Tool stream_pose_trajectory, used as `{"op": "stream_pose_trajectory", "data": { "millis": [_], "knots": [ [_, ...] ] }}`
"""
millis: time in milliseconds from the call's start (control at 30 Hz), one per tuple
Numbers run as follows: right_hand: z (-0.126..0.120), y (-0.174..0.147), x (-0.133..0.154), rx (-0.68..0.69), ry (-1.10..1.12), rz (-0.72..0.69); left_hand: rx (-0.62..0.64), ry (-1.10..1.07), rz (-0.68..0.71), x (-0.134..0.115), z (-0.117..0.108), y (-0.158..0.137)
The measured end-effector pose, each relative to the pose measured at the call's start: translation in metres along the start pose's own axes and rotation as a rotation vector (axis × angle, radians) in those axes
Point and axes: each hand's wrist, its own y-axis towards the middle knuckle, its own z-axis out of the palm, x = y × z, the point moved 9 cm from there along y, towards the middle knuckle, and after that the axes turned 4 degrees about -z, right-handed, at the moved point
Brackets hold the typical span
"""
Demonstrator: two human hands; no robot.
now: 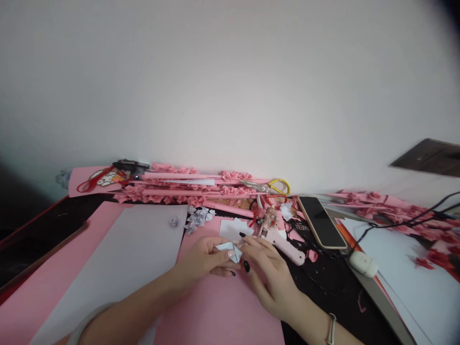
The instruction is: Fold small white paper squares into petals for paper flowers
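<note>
A small piece of pale folded paper (230, 250), with pointed corners and a crease down its middle, is pinched in my left hand (203, 261). The thumb presses on its face while the fingers lie behind it. Close by on the right is my right hand (269, 268), its thumb and fingers bent and spread apart around the paper's right tip. Whether a right fingertip touches the paper is hard to tell. Below both hands lies a pink sheet (219, 311), and just beyond them some white paper pieces (235, 226).
A pink glue gun (285, 245), yellow-handled scissors (278, 187) and a phone (322, 223) lie to the right. Small pale paper flowers (199, 219) sit ahead. Pink paper flower stems (172, 193) line the wall. An earbud case (363, 263) rests by black cables (406, 223).
</note>
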Motion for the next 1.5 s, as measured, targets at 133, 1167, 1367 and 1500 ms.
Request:
{"op": "stream_pose_trajectory", "data": {
  "millis": [133,1167,1367,1500],
  "knots": [
    [0.004,0.002,0.002,0.054,-0.046,-0.010,-0.011,0.001,-0.020,0.002,-0.002,0.001],
    [0.050,-0.014,-0.034,0.063,0.974,0.575,0.104,0.080,0.057,-0.002,0.018,-0.005],
    [0.047,-0.007,-0.022,0.129,1.017,0.549,0.141,0.092,0.032,0.004,0.022,-0.005],
    [0.044,-0.006,-0.021,0.119,0.966,0.558,0.156,0.094,0.038,0.007,0.022,-0.003]
  ]
}}
